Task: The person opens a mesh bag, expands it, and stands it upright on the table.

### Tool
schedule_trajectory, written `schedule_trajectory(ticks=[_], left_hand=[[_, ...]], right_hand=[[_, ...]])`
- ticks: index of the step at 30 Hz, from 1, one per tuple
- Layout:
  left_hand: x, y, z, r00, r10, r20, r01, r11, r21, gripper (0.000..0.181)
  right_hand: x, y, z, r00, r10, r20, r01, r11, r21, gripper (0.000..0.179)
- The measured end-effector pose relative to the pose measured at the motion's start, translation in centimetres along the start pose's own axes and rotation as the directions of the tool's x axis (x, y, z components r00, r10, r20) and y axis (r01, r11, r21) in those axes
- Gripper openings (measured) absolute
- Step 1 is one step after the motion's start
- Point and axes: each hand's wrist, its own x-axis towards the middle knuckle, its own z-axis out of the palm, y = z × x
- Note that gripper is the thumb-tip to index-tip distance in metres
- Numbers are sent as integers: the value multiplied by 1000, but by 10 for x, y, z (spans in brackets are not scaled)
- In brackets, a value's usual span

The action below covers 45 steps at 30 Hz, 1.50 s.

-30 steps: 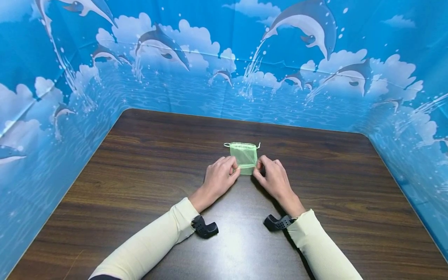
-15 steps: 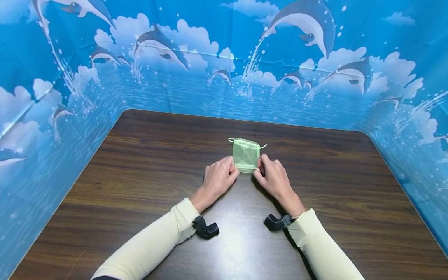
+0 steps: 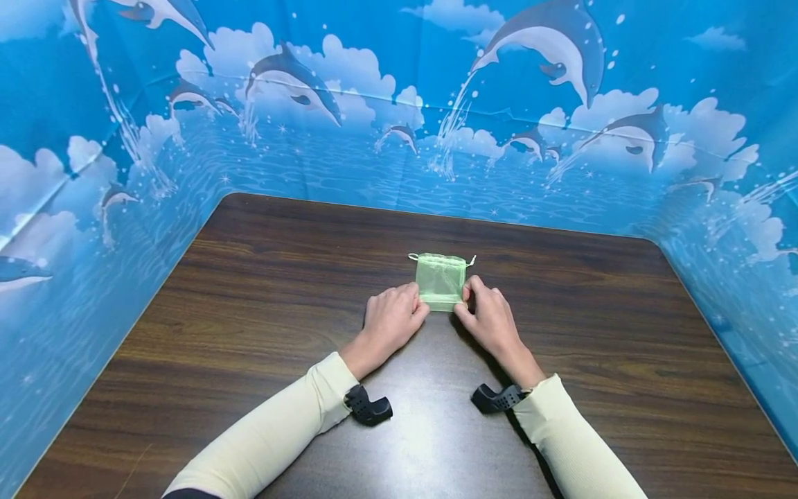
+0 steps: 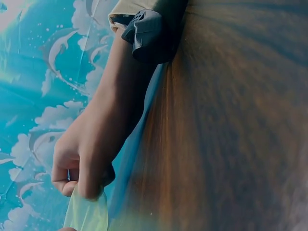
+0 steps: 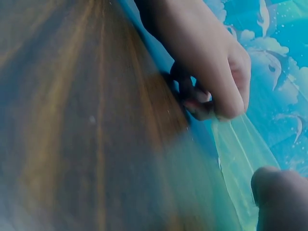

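Observation:
A small, sheer green drawstring pouch [image 3: 440,278] lies in front of both hands in the head view, its white cord loops sticking out at the far corners. My left hand [image 3: 393,312] pinches its near left corner with thumb and curled fingers. At the near right corner my right hand [image 3: 491,320] pinches the fabric between thumb and forefinger. In the left wrist view the right hand [image 4: 82,151] grips the green fabric [image 4: 89,214]. The right wrist view shows the left hand [image 5: 211,72] on the stretched pouch [image 5: 240,144], with the right thumb [image 5: 279,192] lower down.
The dark wood table [image 3: 249,291] spreads around the hands. A blue curtain [image 3: 374,166] printed with dolphins stands along its back and sides. Black camera mounts sit on both wrists, below pale yellow sleeves [image 3: 280,423].
The pouch's far end has swung up and to the right, then settled back lower, so it now lies slightly right of where it began. Both hands keep their pinch with little movement.

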Motion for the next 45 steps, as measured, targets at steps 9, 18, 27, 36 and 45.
schedule_trajectory(ticks=[9,18,27,36,45], left_hand=[[-1,7,-1,1000,9,25,-10,999,34,24],[-2,6,1,999,-46,6,45,997,56,19],[-1,0,-1,1000,19,-2,-19,997,77,30],[1,-2,-1,997,79,16,-79,996,41,19],[0,1,0,996,92,-24,-90,995,46,14]], right_hand=[[-2,-9,1,997,11,-75,-7,998,60,24],[-2,-11,4,1000,18,-12,-18,1000,-15,25],[0,-10,3,989,-124,76,129,989,-67,18],[0,-6,4,987,-151,50,157,976,-151,27],[-1,-4,2,995,-100,13,101,984,-148,26]])
